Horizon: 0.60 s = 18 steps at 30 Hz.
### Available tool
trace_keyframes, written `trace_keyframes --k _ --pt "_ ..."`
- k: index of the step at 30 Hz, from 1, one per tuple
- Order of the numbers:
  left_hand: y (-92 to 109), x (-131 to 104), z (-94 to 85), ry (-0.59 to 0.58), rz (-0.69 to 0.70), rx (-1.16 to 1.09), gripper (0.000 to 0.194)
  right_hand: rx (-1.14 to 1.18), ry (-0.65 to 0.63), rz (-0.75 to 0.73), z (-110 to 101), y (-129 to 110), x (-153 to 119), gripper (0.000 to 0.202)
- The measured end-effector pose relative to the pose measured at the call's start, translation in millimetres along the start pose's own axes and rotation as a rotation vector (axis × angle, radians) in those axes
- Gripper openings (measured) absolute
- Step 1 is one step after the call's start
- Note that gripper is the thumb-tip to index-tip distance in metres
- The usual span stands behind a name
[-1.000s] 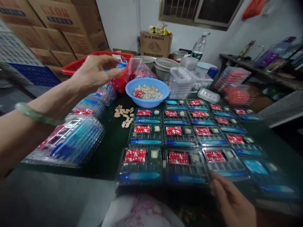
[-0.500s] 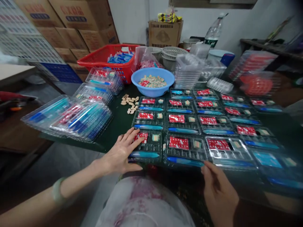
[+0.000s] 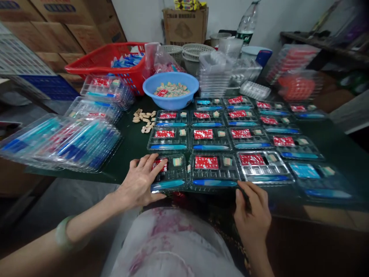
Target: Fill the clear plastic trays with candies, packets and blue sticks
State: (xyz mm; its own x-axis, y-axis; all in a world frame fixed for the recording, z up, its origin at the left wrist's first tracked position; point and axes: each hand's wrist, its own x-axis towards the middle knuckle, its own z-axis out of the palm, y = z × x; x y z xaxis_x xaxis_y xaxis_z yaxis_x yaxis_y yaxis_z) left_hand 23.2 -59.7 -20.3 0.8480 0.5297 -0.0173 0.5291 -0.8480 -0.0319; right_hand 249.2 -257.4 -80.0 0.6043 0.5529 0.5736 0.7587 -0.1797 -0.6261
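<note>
My left hand (image 3: 140, 182) lies spread over the left side of the nearest left tray, its fingers partly covering a red packet (image 3: 159, 165). A blue pen (image 3: 167, 184) rests in that tray. Beside it sits a clear tray with a red dotted packet (image 3: 206, 162), an eraser-like block (image 3: 227, 161) and a blue pen (image 3: 215, 183). My right hand (image 3: 252, 211) is at this tray's front right corner, by the pen's end, thumb and fingers bent; whether anything is between them is hidden. Several similar filled trays (image 3: 252, 137) stand in rows behind.
Stacked filled trays (image 3: 83, 146) lie at the left, near scattered peanuts (image 3: 144, 120). Behind are a red basket (image 3: 100, 61), a blue bowl (image 3: 170, 100) of small blocks, clear tray stacks (image 3: 213, 79) and a bottle (image 3: 247, 25). The table's front edge runs before me.
The view has shifted, so the table items appear further left and slightly higher. Both hands keep nearly the same places on the trays.
</note>
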Motion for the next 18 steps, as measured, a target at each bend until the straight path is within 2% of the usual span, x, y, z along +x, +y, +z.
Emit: trace_keyframes --k 5,11,14,16,18 --pt "-8.3 -7.7 -0.5 -0.014 -0.070 0.018 0.077 -0.065 -0.082 -0.103 7.1 11.2 -2.0 0.029" --pt "-12.9 -16.5 -20.7 0.036 -0.100 0.009 0.072 -0.107 -0.140 -0.136 15.1 11.6 -3.9 0.024" --pt "-1.9 -6.0 -31.8 0.092 -0.047 -0.005 0.075 -0.082 -0.148 -0.137 15.6 9.1 -6.3 0.026" --pt "11.1 6.3 -35.6 0.132 -0.008 -0.024 0.078 -0.061 -0.162 -0.135 15.7 6.0 -9.2 0.026" --pt "27.9 20.7 -36.1 0.124 0.028 -0.045 0.081 -0.038 -0.181 -0.134 15.7 1.7 -12.5 0.026"
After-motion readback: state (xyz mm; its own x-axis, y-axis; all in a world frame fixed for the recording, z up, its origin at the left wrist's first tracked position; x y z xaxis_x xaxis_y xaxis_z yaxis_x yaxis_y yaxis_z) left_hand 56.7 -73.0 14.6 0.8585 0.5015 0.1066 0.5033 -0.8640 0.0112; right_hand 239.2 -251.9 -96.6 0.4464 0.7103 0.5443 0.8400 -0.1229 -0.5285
